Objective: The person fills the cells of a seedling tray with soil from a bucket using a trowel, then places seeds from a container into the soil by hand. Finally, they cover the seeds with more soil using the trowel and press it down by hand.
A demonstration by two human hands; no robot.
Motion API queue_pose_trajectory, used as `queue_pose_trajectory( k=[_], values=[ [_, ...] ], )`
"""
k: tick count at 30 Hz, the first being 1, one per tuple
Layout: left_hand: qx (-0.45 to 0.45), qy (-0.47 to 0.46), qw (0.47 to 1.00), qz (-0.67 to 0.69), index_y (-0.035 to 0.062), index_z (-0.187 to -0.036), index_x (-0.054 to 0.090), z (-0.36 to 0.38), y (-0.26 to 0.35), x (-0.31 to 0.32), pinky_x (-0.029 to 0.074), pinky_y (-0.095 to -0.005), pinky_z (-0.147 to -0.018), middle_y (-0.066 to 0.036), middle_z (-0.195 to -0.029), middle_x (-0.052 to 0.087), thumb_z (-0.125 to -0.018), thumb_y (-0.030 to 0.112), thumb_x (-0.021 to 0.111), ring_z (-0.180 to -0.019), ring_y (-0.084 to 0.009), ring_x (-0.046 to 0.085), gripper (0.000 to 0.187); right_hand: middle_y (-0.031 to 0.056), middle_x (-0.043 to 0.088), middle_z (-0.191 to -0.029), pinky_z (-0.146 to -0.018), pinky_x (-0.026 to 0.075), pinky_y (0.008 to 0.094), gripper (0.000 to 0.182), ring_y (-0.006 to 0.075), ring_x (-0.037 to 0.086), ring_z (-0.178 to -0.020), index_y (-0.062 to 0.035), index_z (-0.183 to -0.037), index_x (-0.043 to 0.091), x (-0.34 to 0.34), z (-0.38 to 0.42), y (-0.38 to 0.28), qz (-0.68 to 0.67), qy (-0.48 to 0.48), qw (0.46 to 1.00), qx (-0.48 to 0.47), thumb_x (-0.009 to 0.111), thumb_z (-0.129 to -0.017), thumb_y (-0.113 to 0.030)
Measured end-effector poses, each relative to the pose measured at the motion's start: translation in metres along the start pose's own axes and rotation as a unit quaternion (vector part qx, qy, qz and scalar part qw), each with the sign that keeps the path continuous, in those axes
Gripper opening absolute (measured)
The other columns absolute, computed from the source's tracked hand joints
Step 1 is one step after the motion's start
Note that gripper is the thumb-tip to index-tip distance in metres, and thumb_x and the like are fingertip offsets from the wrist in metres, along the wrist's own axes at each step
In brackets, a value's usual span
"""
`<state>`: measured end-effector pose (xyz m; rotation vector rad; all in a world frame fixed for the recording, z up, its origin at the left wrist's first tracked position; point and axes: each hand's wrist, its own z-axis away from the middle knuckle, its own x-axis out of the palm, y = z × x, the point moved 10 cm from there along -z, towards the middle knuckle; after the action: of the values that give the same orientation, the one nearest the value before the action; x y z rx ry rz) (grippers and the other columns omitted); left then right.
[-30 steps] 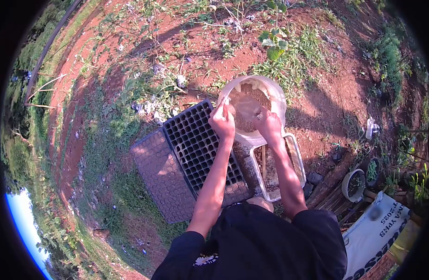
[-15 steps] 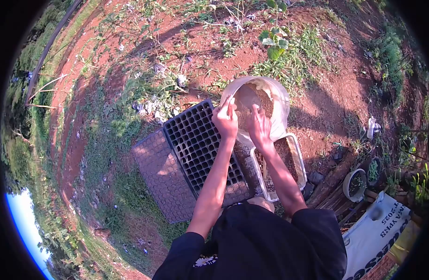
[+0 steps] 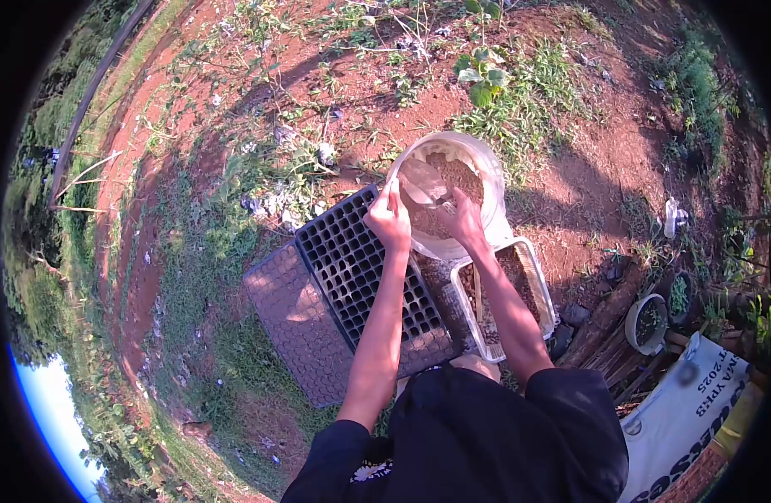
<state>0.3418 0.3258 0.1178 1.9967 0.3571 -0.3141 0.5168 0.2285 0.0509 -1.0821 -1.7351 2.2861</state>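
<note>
A pale round bucket (image 3: 493, 155) holds loose brown soil (image 3: 459, 174). My left hand (image 3: 389, 225) is closed on its left rim, thumb on top. In my right hand (image 3: 462, 218), inside the bucket's near side, is the handle of a trowel (image 3: 422, 179). Its broad greyish blade points up and left over the soil, against the bucket's left inner wall. Below and left of the bucket lies a black seedling tray (image 3: 352, 251), most of its cells unfilled and those at the near end filled with soil. My left forearm crosses above this tray.
A second seedling tray (image 3: 289, 314), filled with soil, lies to the left. A white rectangular basket (image 3: 546, 293) with brown bits and a stick sits under my right forearm. Logs (image 3: 599, 323), a small pot (image 3: 647, 325) and a printed white banner (image 3: 683, 411) are at right.
The trowel blade shows more clearly now, lying against the bucket's left inside. My right hand has turned a little. The bucket appears slightly further left, and the whole view has shifted somewhat.
</note>
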Motion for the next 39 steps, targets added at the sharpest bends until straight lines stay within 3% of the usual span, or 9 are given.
queue_pose_trajectory(
  k=[1,13,15,17,23,25,28,29,39],
  values=[
    [0.025,0.017,0.999,0.013,-0.0076,-0.111,0.069,0.0,-0.001,-0.003,0.05,-0.0277,-0.062,-0.016,-0.082,0.074,-0.096,0.013,0.064,-0.064,-0.01,0.062,0.026,0.0255,0.071,-0.087,-0.076,0.056,0.0472,0.028,0.0395,0.071,-0.082,-0.0017,-0.106,0.062,0.003,0.001,0.001,0.002,-0.015,1.0,0.019,0.07,-0.08,-0.011],
    [-0.033,-0.015,0.999,-0.014,-0.0071,-0.1,0.07,-0.029,-0.033,0.008,0.043,-0.0236,-0.057,-0.008,-0.063,0.061,-0.096,0.009,0.062,-0.062,-0.0041,0.05,0.019,0.0165,0.065,-0.076,-0.063,0.049,0.041,0.033,0.0257,0.063,-0.065,-0.0056,-0.106,0.066,-0.041,-0.005,-0.022,-0.029,-0.002,1.0,0.0,0.073,-0.08,-0.026],
    [-0.064,-0.032,0.994,-0.086,-0.004,-0.097,0.071,-0.033,-0.034,0.003,0.044,-0.0268,-0.058,-0.009,-0.063,0.061,-0.094,0.015,0.065,-0.061,-0.0059,0.052,0.02,0.0186,0.067,-0.079,-0.072,0.053,0.0413,0.034,0.0282,0.067,-0.074,-0.0048,-0.106,0.067,-0.06,-0.007,-0.025,0.019,0.04,0.998,-0.043,0.073,-0.081,-0.026],
    [-0.105,-0.076,0.986,-0.105,0.0008,-0.09,0.07,-0.034,-0.037,0.006,0.047,-0.0395,-0.061,-0.02,-0.071,0.064,-0.091,0.018,0.065,-0.059,-0.0292,0.06,0.018,0.0203,0.068,-0.082,-0.078,0.054,0.0418,0.035,0.031,0.07,-0.081,-0.0051,-0.109,0.067,-0.075,-0.004,-0.033,0.006,-0.008,1.0,-0.018,0.072,-0.081,-0.025],
    [-0.147,-0.175,0.967,-0.111,0.0029,-0.107,0.072,-0.04,-0.048,0.004,0.053,-0.0325,-0.067,-0.017,-0.076,0.071,-0.093,0.027,0.066,-0.07,-0.0187,0.07,0.028,0.0196,0.073,-0.089,-0.07,0.056,0.0377,0.029,0.0219,0.071,-0.078,-0.0052,-0.113,0.067,-0.117,0.026,-0.07,0.015,-0.063,0.997,0.031,0.068,-0.086,-0.018],
    [-0.081,-0.111,0.99,0.007,-0.001,-0.106,0.07,-0.04,-0.036,-0.024,0.054,-0.0367,-0.073,-0.022,-0.084,0.07,-0.093,0.024,0.064,-0.083,-0.0313,0.072,0.029,0.0156,0.074,-0.085,-0.061,0.052,0.03,0.027,0.0147,0.068,-0.069,-0.0045,-0.113,0.067,-0.126,0.046,-0.091,0.062,-0.098,0.991,0.059,0.066,-0.088,-0.014],
    [-0.081,-0.067,0.992,0.063,-0.0037,-0.109,0.069,-0.027,-0.031,-0.082,0.055,-0.0339,-0.082,-0.02,-0.093,0.073,-0.094,0.021,0.062,-0.093,-0.0283,0.072,0.029,0.009,0.072,-0.079,-0.049,0.039,0.0232,0.024,0.0046,0.053,-0.055,-0.0047,-0.112,0.067,-0.127,0.071,-0.109,0.015,-0.115,0.993,0.013,0.065,-0.09,-0.016],
    [-0.104,-0.087,0.989,0.06,-0.0035,-0.118,0.066,-0.014,-0.042,-0.098,0.053,-0.0274,-0.082,-0.014,-0.101,0.074,-0.099,0.019,0.057,-0.094,-0.017,0.071,0.031,0.0086,0.072,-0.078,-0.046,0.035,0.0216,0.023,0.0017,0.048,-0.052,-0.0053,-0.111,0.066,-0.127,0.082,-0.112,0.025,-0.12,0.992,0.028,0.064,-0.091,-0.015],
    [-0.269,-0.058,0.95,0.149,0.0005,-0.122,0.065,0.146,-0.046,-0.28,0.052,-0.0266,-0.078,-0.009,-0.09,0.074,-0.104,0.023,0.052,-0.078,-0.0102,0.063,0.032,0.0043,0.07,-0.079,-0.043,0.029,0.0187,0.027,0.0003,0.043,-0.048,-0.0069,-0.114,0.064,-0.088,0.201,-0.092,-0.025,-0.225,0.972,0.065,0.066,-0.088,-0.01]
  ],
)
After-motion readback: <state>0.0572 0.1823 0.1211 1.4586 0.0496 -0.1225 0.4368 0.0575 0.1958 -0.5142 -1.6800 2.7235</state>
